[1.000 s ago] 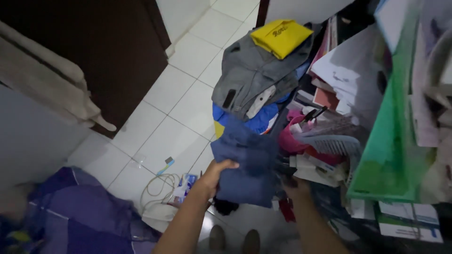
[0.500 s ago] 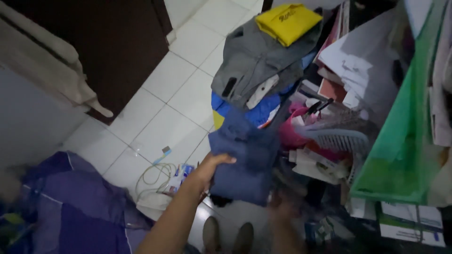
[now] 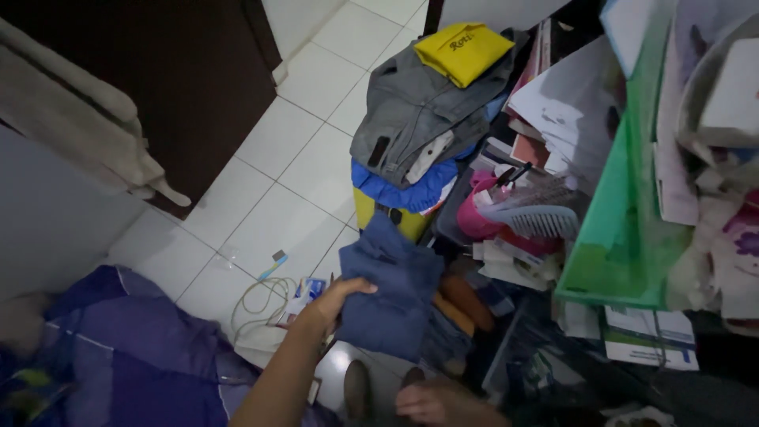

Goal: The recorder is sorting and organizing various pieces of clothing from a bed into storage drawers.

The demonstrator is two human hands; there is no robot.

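Head camera, looking down: your left hand [image 3: 336,299] is clamped on the edge of a folded dark-blue garment [image 3: 389,289], thumb over the top and fingers underneath, holding it up just off the white tiled floor [image 3: 292,150] in front of a cluttered shelf unit. Your right hand [image 3: 431,402] sits low at the bottom of the view, apart from the cloth and holding nothing that can be seen; its fingers look loosely curled, though blur makes it impossible to tell more. Behind the garment, a yellow bin [image 3: 371,212] stands on the tiles, overflowing with bright-blue fabric [image 3: 399,190]; grey jeans [image 3: 415,119] are draped over that, and a folded yellow shirt [image 3: 462,51] lies on top of the jeans. To the right, a pink container [image 3: 481,224] on the shelf holds a grey hairbrush [image 3: 531,213] with its bristles facing down and a dark pen-like item above it. A green plastic tray [image 3: 624,237] beside it is packed with loose papers [image 3: 561,103] and booklets. Near your left wrist, a coiled white cable [image 3: 257,304] lies on the floor, just beside a purple bedsheet [image 3: 134,356] at lower left. A dark wooden door [image 3: 174,79] closes the upper left corner.
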